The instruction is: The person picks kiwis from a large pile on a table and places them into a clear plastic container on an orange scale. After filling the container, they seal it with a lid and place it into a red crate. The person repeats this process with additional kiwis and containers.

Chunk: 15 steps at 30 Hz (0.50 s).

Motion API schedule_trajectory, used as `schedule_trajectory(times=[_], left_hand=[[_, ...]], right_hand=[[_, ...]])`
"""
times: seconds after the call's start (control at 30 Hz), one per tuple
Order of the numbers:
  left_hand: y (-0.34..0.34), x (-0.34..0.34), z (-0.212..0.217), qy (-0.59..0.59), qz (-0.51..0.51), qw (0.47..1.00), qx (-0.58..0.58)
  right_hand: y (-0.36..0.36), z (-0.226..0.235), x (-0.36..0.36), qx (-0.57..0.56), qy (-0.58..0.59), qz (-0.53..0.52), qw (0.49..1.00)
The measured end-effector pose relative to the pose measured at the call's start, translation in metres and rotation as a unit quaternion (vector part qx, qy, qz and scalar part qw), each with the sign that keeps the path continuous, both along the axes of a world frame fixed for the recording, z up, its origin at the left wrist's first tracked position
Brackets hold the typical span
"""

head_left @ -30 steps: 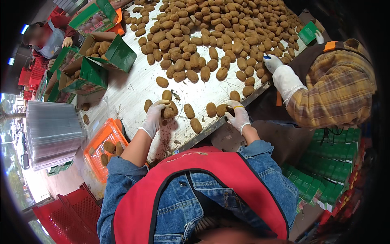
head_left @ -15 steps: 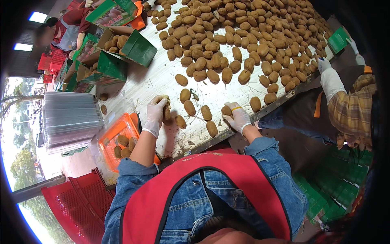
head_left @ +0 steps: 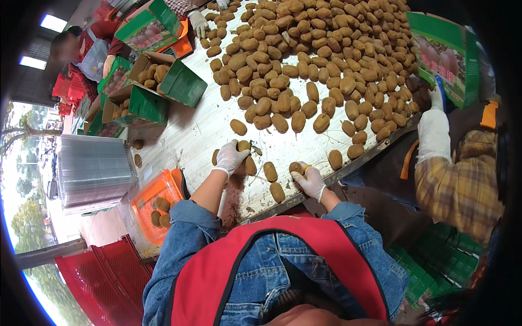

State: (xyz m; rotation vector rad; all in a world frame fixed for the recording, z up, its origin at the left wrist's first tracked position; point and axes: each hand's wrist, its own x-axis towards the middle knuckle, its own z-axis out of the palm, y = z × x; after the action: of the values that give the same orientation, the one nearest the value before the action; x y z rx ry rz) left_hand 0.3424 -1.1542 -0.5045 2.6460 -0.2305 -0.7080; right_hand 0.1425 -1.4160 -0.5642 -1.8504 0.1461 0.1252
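My gloved left hand (head_left: 232,157) reaches over the table, its fingers curled against a brown kiwifruit (head_left: 243,145). Another kiwifruit (head_left: 215,157) shows at the outer side of that hand, and a third (head_left: 250,166) lies beside its thumb; the palm is hidden. At the table's near edge, my gloved right hand (head_left: 312,183) is closed round a kiwifruit (head_left: 296,168). Between my hands are two loose kiwifruit, one (head_left: 270,171) behind the other (head_left: 277,192). A large heap of kiwifruit (head_left: 326,49) covers the table's far side.
An orange basket (head_left: 142,202) with several kiwifruit stands left, near stacked clear plastic trays (head_left: 95,165). Green cartons (head_left: 185,81) sit at the far left. On the right, a co-worker's gloved hand (head_left: 436,99) is at a green carton (head_left: 448,60). A red crate (head_left: 106,280) is lower left.
My left hand has moved right and away from me to the loose kiwifruit. My right hand keeps its kiwifruit. The co-worker on the right has raised a green carton; another gloved hand appears at the far edge.
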Motion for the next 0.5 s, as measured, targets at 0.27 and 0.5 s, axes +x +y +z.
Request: schedule_trajectory(times=[0.27,0.5], left_hand=[[-0.003,0.04,0.025,0.057,0.114,0.958,-0.257],[-0.056,0.058,0.046,0.075,-0.129,0.988,-0.048]], right_hand=[[0.011,0.057,0.103,-0.261,0.016,0.05,0.964],[0.025,0.051,0.146,-0.319,0.019,0.092,0.943]])
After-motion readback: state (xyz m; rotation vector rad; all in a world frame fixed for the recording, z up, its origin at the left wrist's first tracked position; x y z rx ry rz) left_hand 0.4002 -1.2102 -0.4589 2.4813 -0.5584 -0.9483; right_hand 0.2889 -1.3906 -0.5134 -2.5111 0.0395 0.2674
